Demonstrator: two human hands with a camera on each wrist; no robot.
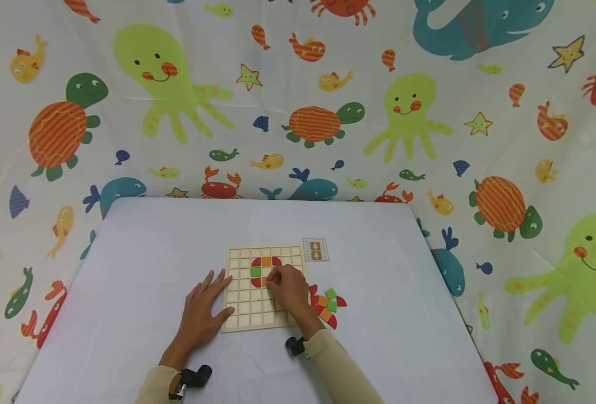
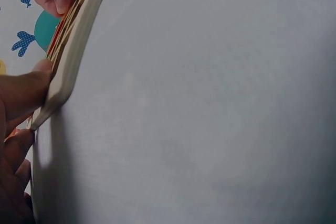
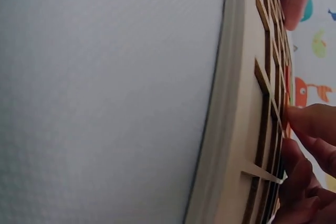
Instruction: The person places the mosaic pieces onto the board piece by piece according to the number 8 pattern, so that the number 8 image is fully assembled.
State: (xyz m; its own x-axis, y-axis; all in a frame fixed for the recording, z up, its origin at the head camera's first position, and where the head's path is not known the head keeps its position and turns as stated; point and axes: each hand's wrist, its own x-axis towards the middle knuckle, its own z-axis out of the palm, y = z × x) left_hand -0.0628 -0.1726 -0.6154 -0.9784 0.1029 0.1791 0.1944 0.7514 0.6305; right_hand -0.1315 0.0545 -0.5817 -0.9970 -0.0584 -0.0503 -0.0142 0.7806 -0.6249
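Observation:
A wooden grid board (image 1: 242, 320) lies on the table, its cells partly filled with coloured tiles. Red rounded tiles (image 1: 255, 262) flank an orange square (image 1: 266, 261) in an upper row, with a green square (image 1: 255, 271) below. My left hand (image 1: 203, 306), fingers spread, rests along the board's left edge; its thumb (image 2: 31, 85) touches the frame. Over the board's middle, my right hand (image 1: 290, 289) pinches an orange square tile (image 1: 264, 283) at a cell beside a red tile (image 1: 256, 282). Its fingers partly cover that tile and the cells to the right.
Loose red, orange and green tiles (image 1: 332, 306) lie in a pile right of the board, by the right wrist. A small pattern card (image 1: 316, 249) lies at the board's upper right corner. White cloth (image 1: 378, 252) covers the table; a printed curtain (image 1: 277, 84) hangs behind.

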